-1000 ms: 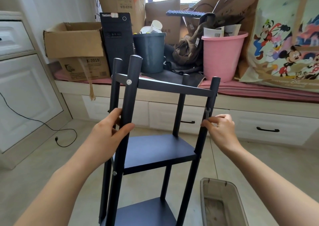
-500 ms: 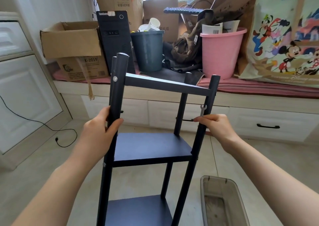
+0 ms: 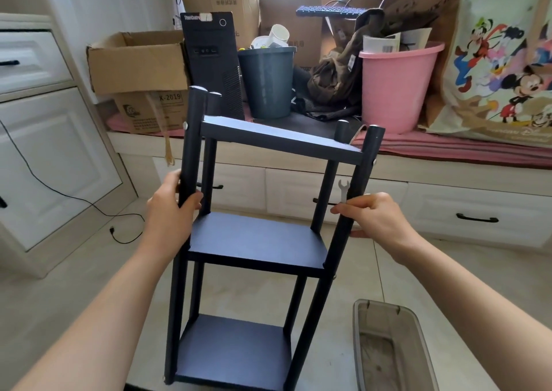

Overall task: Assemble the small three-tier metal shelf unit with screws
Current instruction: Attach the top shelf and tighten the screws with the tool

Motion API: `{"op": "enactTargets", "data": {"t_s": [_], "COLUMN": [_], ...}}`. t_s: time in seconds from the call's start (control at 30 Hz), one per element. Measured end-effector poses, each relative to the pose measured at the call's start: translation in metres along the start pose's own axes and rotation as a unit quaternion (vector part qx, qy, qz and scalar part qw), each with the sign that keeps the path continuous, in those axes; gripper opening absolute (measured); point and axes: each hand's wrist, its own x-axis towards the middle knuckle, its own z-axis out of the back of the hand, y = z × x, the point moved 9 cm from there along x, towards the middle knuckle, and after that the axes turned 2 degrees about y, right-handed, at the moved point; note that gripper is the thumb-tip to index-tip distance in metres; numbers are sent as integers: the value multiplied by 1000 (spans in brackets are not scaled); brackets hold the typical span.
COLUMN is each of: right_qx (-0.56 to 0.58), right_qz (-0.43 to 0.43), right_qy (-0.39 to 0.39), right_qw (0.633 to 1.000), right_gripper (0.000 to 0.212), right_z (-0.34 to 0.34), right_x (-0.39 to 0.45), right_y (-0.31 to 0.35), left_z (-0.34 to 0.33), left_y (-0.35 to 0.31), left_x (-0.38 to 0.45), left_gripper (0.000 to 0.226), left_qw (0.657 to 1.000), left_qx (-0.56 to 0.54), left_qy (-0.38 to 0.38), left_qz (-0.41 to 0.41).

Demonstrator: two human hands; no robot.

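Note:
A dark blue three-tier metal shelf unit [image 3: 257,241] stands upright on the floor in front of me, tilted slightly. Silver screw heads show on its near posts. My left hand [image 3: 170,211] grips the near left post between the top and middle tiers. My right hand [image 3: 376,216] grips the near right post at the same height and also holds a small silver wrench [image 3: 343,189], whose open jaw sticks up beside the post.
A grey plastic bin [image 3: 391,349] stands on the floor at the lower right. Behind the shelf runs a bench with drawers, loaded with a cardboard box [image 3: 137,62], a computer tower [image 3: 213,59], a dark bucket [image 3: 267,80] and a pink bucket [image 3: 397,87]. A white cabinet [image 3: 44,151] lies left.
The shelf has turned and now faces me more squarely, with all three tiers in view. Both hands kept their grip on the posts.

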Motion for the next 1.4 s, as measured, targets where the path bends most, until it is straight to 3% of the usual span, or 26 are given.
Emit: {"op": "enactTargets", "data": {"t_s": [0.37,0.93,1.03,1.17,1.23,1.33,1.4], "right_qx": [-71,-165,-173,-181,-196,-181,-168], "right_qz": [53,153,180,222,233,224,199], "right_qy": [-60,-126,-121,-79,-69,-76,-86], "right_qw": [994,966,961,955,950,955,962], "right_gripper": [27,14,14,10,9,14,19], "right_z": [3,5,-2,-22,-31,-34,-31], "right_x": [-5,-28,-36,-47,-50,-47,-42], "right_y": [17,51,60,75,81,87,86], "left_z": [-7,-19,-14,-14,-15,-25,-46], "left_y": [10,31,34,39,35,15,-5], "left_x": [-3,-2,-2,-6,-13,-27,-41], "left_gripper": [20,19,30,79,91,96,94], "left_qw": [999,996,994,981,974,980,984], "left_qx": [-37,-8,27,49,41,12,28], "left_qy": [7,54,42,43,27,29,97], "left_qz": [17,68,93,181,222,197,149]}}
